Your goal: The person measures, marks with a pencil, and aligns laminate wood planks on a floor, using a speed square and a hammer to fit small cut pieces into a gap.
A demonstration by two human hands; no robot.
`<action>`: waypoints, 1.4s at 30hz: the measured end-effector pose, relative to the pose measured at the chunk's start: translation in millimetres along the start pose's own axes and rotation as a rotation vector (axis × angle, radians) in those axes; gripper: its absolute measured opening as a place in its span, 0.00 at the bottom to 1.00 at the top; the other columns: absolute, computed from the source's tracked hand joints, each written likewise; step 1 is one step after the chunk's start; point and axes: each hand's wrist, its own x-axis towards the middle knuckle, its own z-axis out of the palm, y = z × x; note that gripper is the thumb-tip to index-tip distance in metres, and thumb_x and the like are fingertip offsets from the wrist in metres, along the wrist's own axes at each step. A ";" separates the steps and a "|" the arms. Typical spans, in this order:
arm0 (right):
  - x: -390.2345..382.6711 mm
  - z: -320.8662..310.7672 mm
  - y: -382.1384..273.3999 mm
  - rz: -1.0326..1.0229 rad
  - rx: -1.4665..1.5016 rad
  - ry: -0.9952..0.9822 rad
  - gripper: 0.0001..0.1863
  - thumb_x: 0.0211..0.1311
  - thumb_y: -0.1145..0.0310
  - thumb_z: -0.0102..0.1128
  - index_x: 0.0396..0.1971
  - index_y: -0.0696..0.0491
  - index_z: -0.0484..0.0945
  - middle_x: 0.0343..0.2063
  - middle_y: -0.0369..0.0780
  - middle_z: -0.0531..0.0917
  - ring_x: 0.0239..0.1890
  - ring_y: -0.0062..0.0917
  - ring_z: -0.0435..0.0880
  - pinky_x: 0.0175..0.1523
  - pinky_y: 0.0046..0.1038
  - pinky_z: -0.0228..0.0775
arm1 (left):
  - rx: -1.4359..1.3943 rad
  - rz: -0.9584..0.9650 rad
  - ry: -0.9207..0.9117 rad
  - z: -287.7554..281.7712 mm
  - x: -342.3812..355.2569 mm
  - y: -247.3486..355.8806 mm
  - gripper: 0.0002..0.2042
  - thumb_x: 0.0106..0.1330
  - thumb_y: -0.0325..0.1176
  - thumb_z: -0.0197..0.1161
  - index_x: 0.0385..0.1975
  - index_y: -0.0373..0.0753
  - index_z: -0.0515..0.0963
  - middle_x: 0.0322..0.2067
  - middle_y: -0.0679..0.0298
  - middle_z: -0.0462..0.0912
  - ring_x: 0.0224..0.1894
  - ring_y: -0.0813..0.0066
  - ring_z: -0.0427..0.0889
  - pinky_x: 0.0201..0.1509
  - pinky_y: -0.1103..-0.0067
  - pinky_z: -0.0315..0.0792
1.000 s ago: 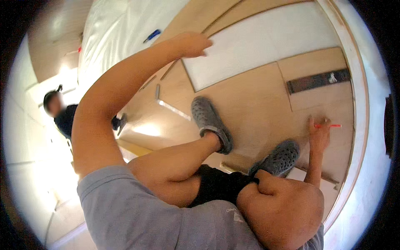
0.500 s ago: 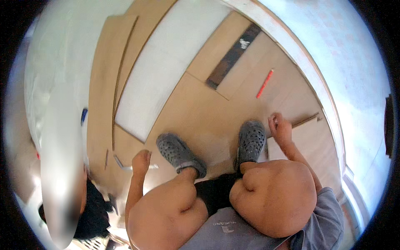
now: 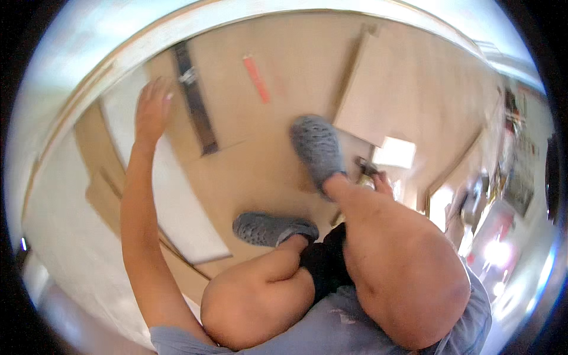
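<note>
My left hand (image 3: 152, 112) reaches out over the floor with its fingers extended and nothing in them. It is beside a dark strip (image 3: 195, 100) with a small whitish scrap on it, above a long white panel (image 3: 177, 189). Partly hidden behind my right knee, my right hand (image 3: 383, 183) is closed round a dark tool (image 3: 365, 165); blur hides its exact kind. A loose wood-look board (image 3: 384, 77) lies close to that hand. A thin red stick (image 3: 256, 80) rests on the tan floor boards (image 3: 236, 121).
My feet in grey clogs (image 3: 316, 148) stand on the boards. A pale raised edge (image 3: 225, 18) curves along the far side. Tan boards (image 3: 100, 160) lie at the left. Blurred clutter (image 3: 473, 201) and a bright white patch (image 3: 395, 152) are at the right.
The view has swung to the right. My left hand has moved from near my left foot out to the dark strip and opened. My right hand has drawn back beside my right knee, now with the dark tool.
</note>
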 end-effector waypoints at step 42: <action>193.1 -53.5 -404.0 -0.612 -0.145 -0.500 0.22 0.63 0.64 0.58 0.51 0.60 0.65 0.32 0.57 0.83 0.39 0.56 0.82 0.43 0.53 0.74 | -0.175 0.022 0.268 37.8 24.6 -14.0 0.19 0.70 0.40 0.57 0.60 0.46 0.76 0.66 0.67 0.70 0.65 0.57 0.68 0.70 0.65 0.63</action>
